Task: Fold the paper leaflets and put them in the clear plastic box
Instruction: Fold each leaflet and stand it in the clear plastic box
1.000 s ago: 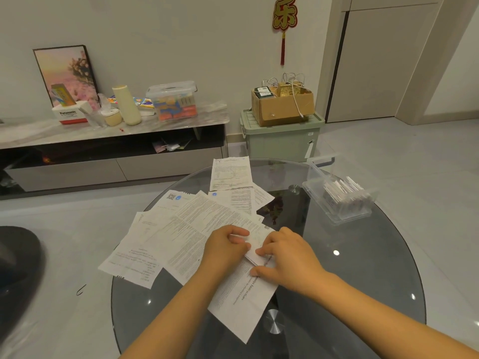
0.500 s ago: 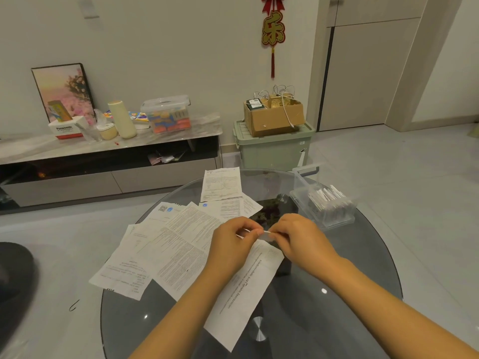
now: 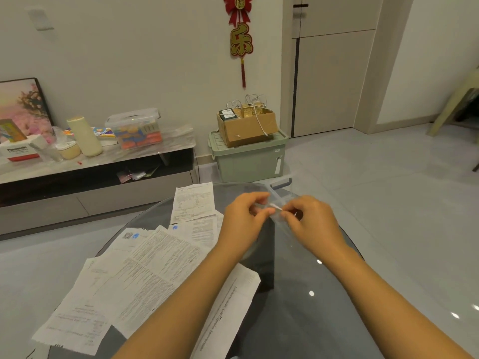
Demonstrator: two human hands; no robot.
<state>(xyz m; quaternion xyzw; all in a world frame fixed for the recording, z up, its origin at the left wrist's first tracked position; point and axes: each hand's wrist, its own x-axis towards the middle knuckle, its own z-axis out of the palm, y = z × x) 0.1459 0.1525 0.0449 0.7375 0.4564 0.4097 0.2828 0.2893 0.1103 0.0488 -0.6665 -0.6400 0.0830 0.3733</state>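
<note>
I pinch a small folded leaflet (image 3: 276,208) between my left hand (image 3: 243,218) and right hand (image 3: 309,224), right over the clear plastic box (image 3: 281,189), mostly hidden behind them. Below-left of my grip, several unfolded leaflets (image 3: 145,265) on the glass table (image 3: 311,320) still await folding.

White leaflets (image 3: 145,275) with dense black print, on dark grey glass table (image 3: 311,320). Pale green crate (image 3: 248,161) under brown cardboard box (image 3: 246,125). Red-and-gold wall ornament (image 3: 241,35).
</note>
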